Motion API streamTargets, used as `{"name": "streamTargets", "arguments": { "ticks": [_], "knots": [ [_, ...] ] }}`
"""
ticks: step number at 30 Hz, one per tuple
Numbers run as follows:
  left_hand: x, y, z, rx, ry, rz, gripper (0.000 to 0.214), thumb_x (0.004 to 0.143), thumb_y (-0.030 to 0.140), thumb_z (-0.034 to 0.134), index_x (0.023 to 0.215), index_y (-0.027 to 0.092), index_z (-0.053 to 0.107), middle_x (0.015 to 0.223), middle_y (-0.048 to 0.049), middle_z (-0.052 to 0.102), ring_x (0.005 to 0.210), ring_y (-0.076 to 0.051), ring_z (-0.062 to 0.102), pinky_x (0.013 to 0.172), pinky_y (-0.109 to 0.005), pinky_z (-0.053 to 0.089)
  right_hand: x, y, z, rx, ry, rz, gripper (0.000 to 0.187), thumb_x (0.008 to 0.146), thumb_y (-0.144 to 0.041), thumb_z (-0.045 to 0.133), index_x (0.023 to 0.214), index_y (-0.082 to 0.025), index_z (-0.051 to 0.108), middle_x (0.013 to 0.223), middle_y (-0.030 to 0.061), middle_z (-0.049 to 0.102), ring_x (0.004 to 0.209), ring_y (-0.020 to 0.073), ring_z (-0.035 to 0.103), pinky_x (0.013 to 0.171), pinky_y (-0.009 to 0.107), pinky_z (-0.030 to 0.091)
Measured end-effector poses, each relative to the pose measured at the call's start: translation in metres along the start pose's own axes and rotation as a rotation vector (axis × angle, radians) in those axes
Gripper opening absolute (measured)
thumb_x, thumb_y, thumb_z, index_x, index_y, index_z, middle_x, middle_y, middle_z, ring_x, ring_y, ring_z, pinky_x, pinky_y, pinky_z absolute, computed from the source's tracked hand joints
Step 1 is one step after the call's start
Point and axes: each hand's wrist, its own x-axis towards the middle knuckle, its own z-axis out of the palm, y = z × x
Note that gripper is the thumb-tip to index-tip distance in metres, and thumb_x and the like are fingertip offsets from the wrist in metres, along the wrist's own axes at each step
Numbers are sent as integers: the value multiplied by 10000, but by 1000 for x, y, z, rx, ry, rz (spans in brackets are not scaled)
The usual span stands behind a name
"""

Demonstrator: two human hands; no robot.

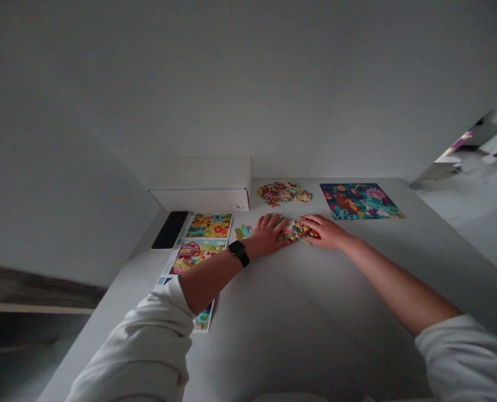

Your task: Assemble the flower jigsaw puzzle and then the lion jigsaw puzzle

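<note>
Touching puzzle pieces (292,229), fingers (269,220) hiding some

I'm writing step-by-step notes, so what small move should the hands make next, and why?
I'd probably reach the left hand out to its left and draw in the outlying pieces: they show beyond that hand, while it and the right hand both rest on the nearer pile of puzzle pieces.

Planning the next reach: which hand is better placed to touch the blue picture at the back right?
Probably the right hand: it touches the near puzzle pile on the side closer to the blue picture; the left hand lies farther away.
</note>
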Motion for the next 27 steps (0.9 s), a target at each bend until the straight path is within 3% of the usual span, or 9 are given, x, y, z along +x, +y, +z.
{"name": "streamTargets", "arguments": {
  "ticks": [5,9,14,19,23,27],
  "knots": [
    [-14,-9,-3,23,-37,-140,776,1057,615,546,1746,320,344,1784,-167,361,1656,-479,281,1316,-750,199,-11,7,-12,-10,8,81,593,984,-271,606,1577,-293,623,1604,124,599,1455,337,586,1265,581,454],
    [-28,-16,-3,7,10,-287,816,1042,669,549,1751,333,325,1804,-171,321,1660,-505,255,1291,-787,208,-9,1,-6,12,69,86,580,981,-246,600,1558,-283,636,1582,125,620,1449,330,594,1267,570,449],
    [-14,-10,0,-65,-16,-279,840,1040,671,562,1743,270,338,1819,-183,274,1682,-441,248,1334,-680,236,-2,-14,5,36,79,71,521,961,-329,702,1475,-247,685,1539,141,650,1418,336,619,1237,541,479],
    [10,-6,-8,-132,37,-186,798,1031,578,629,1703,223,386,1763,-205,384,1654,-375,337,1327,-597,311,-13,-15,-4,27,130,83,558,948,-303,707,1501,-250,651,1545,128,649,1439,322,598,1238,539,468],
    [-1,4,-12,-130,168,-204,735,1017,517,663,1651,200,468,1691,-204,483,1578,-356,447,1309,-554,356,-40,-7,-14,-59,163,230,598,929,-366,750,1509,-262,649,1478,136,684,1351,335,647,1164,518,525],
    [-19,25,-3,-92,136,-215,629,999,458,691,1573,228,578,1648,-165,542,1535,-351,493,1299,-546,369,-56,3,-13,-134,101,365,508,913,-353,780,1410,-271,724,1415,125,722,1276,339,683,1118,501,550]
  ]
}}
